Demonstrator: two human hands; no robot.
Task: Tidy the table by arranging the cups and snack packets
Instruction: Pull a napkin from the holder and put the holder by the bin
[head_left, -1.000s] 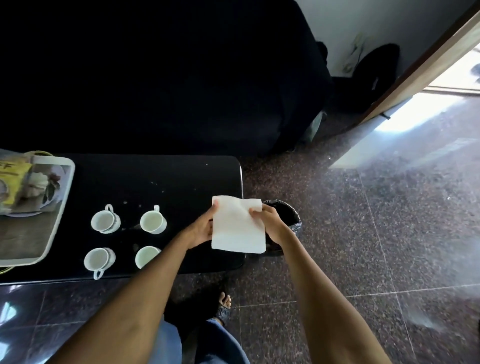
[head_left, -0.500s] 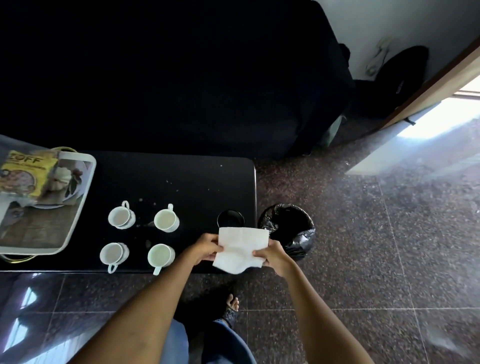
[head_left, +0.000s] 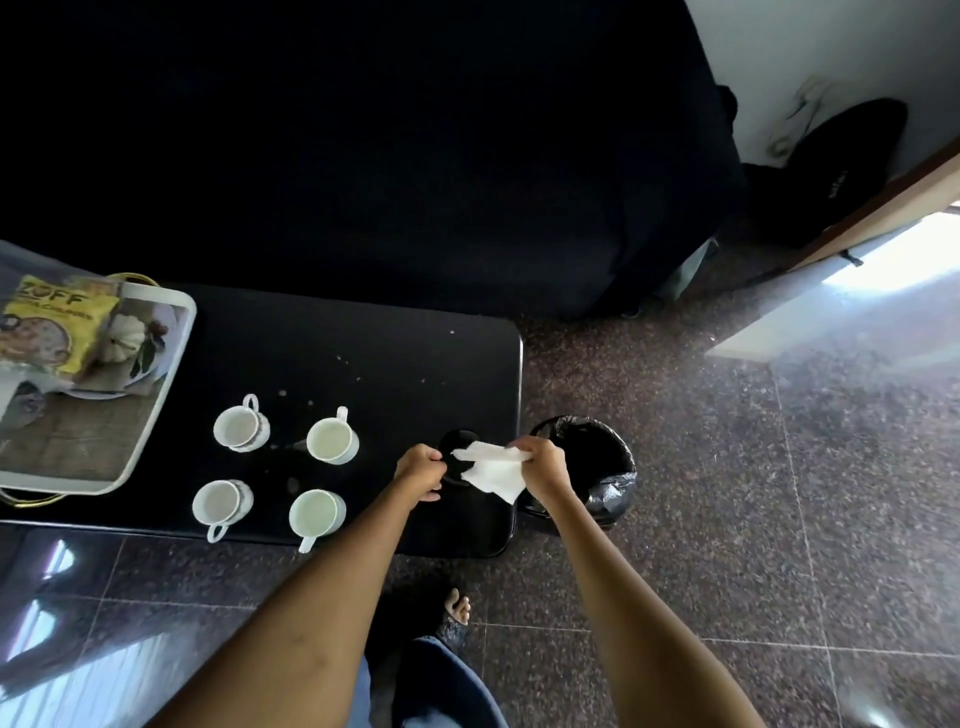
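Observation:
Several white cups sit in a square on the black table (head_left: 363, 358): far left cup (head_left: 240, 428), far right cup (head_left: 331, 441), near left cup (head_left: 221, 504), near right cup (head_left: 316, 514). A yellow snack packet (head_left: 49, 332) lies on the white-rimmed tray (head_left: 150, 415) at the left. My right hand (head_left: 540, 467) grips a crumpled white tissue (head_left: 493, 470) near the table's right end. My left hand (head_left: 422, 470) is closed at the side of a black round object (head_left: 457, 444) that sits partly under the tissue; what it grips is not clear.
A bin lined with a black bag (head_left: 597, 467) stands on the floor just right of the table. Small spill spots (head_left: 311, 402) mark the tabletop. A dark sofa (head_left: 363, 156) runs behind the table. My bare foot (head_left: 457, 608) is below the table edge.
The flat tissue held up by both hands has come down to the table's right end and is crumpled in my right hand. My left hand has let go of it.

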